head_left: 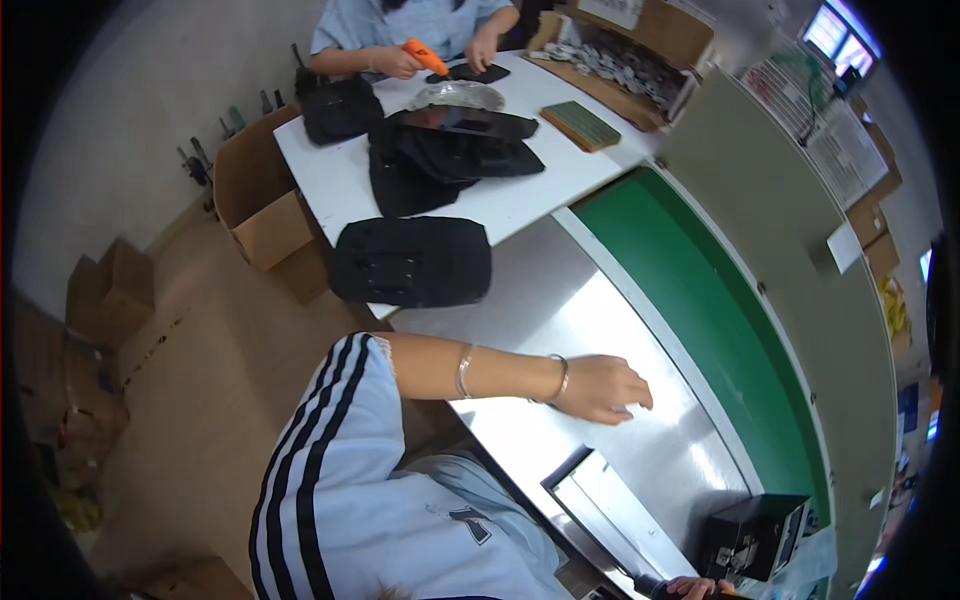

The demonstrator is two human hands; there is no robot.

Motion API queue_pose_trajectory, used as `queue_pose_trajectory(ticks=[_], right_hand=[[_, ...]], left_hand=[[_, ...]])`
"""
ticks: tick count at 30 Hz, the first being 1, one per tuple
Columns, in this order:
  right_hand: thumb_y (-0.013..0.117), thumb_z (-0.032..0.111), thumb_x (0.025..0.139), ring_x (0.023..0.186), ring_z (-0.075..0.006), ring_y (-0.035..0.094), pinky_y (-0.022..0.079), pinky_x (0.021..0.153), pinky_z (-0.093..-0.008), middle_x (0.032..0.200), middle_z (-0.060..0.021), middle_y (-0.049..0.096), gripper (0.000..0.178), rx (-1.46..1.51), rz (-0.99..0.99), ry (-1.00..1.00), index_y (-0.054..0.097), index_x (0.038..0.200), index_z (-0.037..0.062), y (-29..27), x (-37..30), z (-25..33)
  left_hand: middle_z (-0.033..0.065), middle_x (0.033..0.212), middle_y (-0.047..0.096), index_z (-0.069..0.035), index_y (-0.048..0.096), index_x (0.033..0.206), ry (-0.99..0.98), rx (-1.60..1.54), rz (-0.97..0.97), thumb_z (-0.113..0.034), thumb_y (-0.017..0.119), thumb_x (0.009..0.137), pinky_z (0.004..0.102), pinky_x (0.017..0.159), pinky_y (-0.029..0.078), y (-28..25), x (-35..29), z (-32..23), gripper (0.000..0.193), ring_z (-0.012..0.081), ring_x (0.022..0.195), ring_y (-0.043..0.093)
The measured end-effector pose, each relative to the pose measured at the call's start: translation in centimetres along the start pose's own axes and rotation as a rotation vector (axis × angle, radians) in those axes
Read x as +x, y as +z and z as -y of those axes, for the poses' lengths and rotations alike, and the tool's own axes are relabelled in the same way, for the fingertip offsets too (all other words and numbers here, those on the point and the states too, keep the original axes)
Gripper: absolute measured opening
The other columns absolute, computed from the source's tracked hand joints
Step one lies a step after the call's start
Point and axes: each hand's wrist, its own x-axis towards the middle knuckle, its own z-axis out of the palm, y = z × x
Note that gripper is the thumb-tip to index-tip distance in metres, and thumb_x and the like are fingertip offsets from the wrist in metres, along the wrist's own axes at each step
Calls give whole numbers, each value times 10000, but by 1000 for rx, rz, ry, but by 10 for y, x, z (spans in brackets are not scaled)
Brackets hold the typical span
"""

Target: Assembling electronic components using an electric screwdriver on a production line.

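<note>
My left hand (605, 390) hovers over or rests on the shiny metal worktop (535, 430). Its fingers are loosely bent and nothing shows in them. At the bottom edge, partly cut off, my right hand (692, 588) has its fingers wrapped round a black cylindrical tool (650, 586); its exact kind is unclear. Close to that hand stands a black box (755, 535) with small parts on its side. A pale metal fixture (615, 510) lies along the worktop's near edge. Farther off, a black padded piece (412, 262) sits across the corner of the white table.
Opposite, a person holds an orange glue gun (425, 55) over black pieces on the white table (500, 215). Stacked black pieces (450, 145) and a green pad (580, 126) lie there. A green conveyor belt (700, 290) borders the worktop. Cardboard boxes (275, 230) stand left.
</note>
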Motion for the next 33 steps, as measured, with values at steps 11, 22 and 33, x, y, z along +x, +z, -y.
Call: queue_pose_trajectory(ticks=[11,22,33], right_hand=[[511,113,929,622,-162,461,419,591,-284,672,-63,450,141,-123,200,124,423,985,19,-68,5,-44],[637,6,860,452,-174,449,453,432,-315,628,-100,510,352,276,150,36,401,1118,50,-49,7,-43],[665,51,863,454,-158,463,460,424,-293,623,-87,512,347,256,194,-76,403,1090,50,-27,12,-20]], left_hand=[[72,1053,652,-70,613,1104,-242,26,-66,-131,626,843,351,830,468,-14,5,-3,268,216,857,627],[84,1065,655,-56,621,1109,-216,0,-46,-121,634,829,356,812,473,-15,8,2,288,221,852,624],[75,1057,657,-60,626,1084,-235,7,-44,-119,648,815,351,795,478,-13,8,0,276,220,842,627]])
